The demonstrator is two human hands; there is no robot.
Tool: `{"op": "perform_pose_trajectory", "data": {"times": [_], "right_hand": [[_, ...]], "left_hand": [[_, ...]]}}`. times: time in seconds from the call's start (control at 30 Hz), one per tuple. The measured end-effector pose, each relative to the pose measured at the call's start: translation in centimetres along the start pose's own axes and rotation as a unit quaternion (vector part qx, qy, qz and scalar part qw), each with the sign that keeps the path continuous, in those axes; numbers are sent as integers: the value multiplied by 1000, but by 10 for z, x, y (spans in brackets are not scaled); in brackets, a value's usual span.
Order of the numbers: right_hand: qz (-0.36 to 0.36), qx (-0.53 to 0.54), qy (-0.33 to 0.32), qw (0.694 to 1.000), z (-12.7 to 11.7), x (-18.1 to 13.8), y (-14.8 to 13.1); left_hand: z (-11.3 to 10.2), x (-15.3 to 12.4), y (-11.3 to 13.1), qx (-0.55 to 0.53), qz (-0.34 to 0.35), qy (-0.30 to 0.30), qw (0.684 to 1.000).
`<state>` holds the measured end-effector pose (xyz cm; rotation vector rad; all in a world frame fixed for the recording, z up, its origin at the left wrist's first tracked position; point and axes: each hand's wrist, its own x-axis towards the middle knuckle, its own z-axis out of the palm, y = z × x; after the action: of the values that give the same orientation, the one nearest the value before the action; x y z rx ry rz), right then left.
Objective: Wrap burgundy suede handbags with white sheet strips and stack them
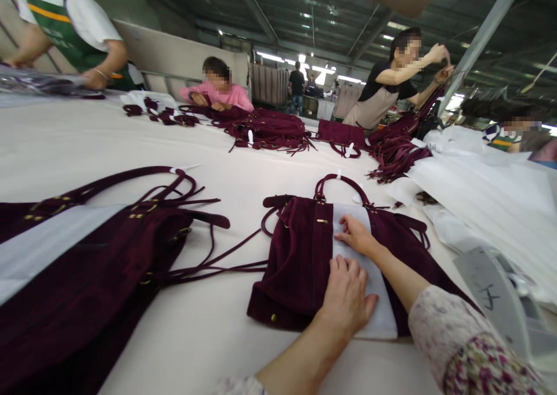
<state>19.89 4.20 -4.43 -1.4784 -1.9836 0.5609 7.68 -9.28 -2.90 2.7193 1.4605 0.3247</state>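
A dark maroon handbag (293, 267) lies on the white table in front of me, its looped handles pointing away. A white paper strip (380, 316) runs down the middle of its front. My left hand (348, 293) rests flat over the lower part of the strip and the maroon panel beside it, fingers stretched out. Higher up, my right hand (357, 235) touches the strip below the handles, with fingers slightly bent and apart. Nothing shows in either hand. To the left lies a second maroon handbag (108, 267), also with a white strip across it.
More maroon bags (270, 128) and a heap of straps (395, 157) lie along the table's far side. White wrapping sheets (487, 180) pile up at right, near a grey marked piece (491, 296). Several people work around the table (143, 145). Thin straps stretch between the two near bags.
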Motion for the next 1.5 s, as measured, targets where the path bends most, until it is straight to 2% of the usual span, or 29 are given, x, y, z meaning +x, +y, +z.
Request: {"op": "perform_pose_trajectory", "data": {"times": [0.13, 0.23, 0.33, 0.47, 0.53, 0.63, 0.73, 0.8, 0.9, 1.03, 1.13, 1.2, 1.27, 1.33, 1.4, 1.5], "right_hand": [[-33, 24, 22, 999, -22, -27, -27], [-78, 7, 49, 996, -56, -71, -40], [-74, -69, 97, 990, -99, -123, -30], [69, -120, 202, 970, -143, -182, 13], [162, -68, 211, 962, -153, -203, 34], [273, 62, 181, 943, -154, -220, 49], [300, 202, 148, 920, -148, -223, 50], [285, 277, 141, 907, -145, -220, 51], [264, 317, 149, 899, -143, -217, 61], [251, 268, 141, 919, -145, -214, 83], [249, 272, 159, 916, -147, -205, 94], [246, 296, 175, 906, -149, -192, 96], [238, 327, 190, 895, -152, -177, 96], [215, 361, 192, 887, -155, -161, 94], [175, 384, 167, 891, -155, -148, 92], [126, 385, 57, 912, -147, -132, 92]], "left_hand": [[-1, -6, 1, -2, 4, 16, 1000], [-4, -8, 2, 2, 4, 33, 999], [-9, -9, 4, 13, 7, 40, 999], [-23, -5, 3, 41, 10, 13, 999], [-37, 3, 2, 68, 14, -19, 997], [-64, 29, 8, 113, 34, -80, 990], [-83, 72, 31, 109, 104, -96, 984], [-81, 105, 52, 78, 170, -80, 979], [-59, 152, 83, 41, 278, -67, 957], [-27, 188, 101, 4, 375, -40, 926], [-17, 192, 93, -35, 374, 16, 927], [-14, 189, 83, -97, 340, 87, 931], [-11, 185, 74, -169, 303, 157, 925], [-7, 182, 69, -221, 290, 194, 911], [-5, 181, 68, -262, 291, 216, 895], [-5, 182, 71, -306, 285, 248, 874]]}}
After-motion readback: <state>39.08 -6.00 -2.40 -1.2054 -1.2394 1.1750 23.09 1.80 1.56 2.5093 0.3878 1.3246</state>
